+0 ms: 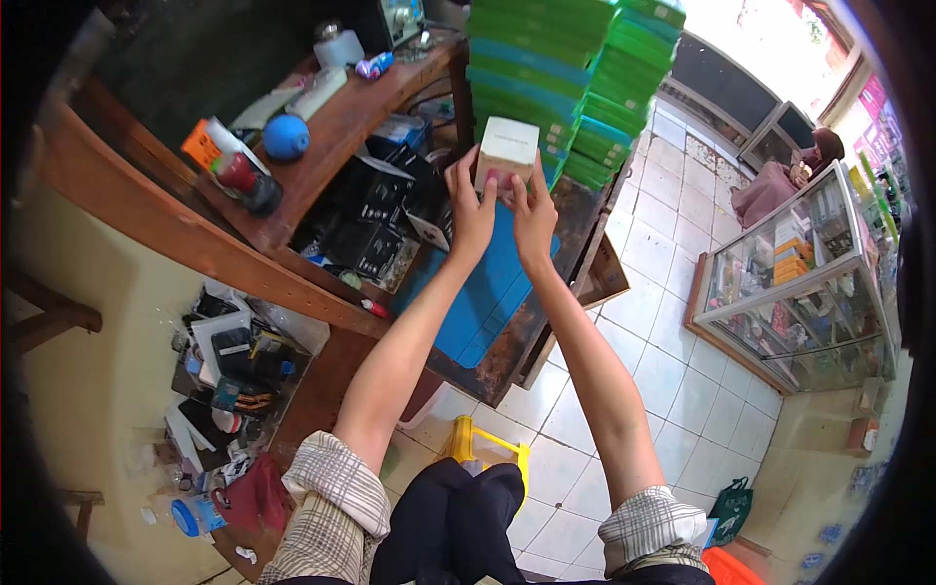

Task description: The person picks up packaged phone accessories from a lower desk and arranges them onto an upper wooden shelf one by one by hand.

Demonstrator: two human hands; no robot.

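Observation:
A small white box is held up between both hands, in front of the stacked green boxes. My left hand grips its left side, with the thumb on the lower face. On the right side, my right hand closes on the same box, its thumb also on the near face. Below the hands a blue mat or tray lies on the dark worn tabletop.
Tall stacks of green boxes stand behind. Black boxes fill a shelf at left, under a wooden ledge with a blue ball. A glass display case and a seated person are at right; a yellow stool is below.

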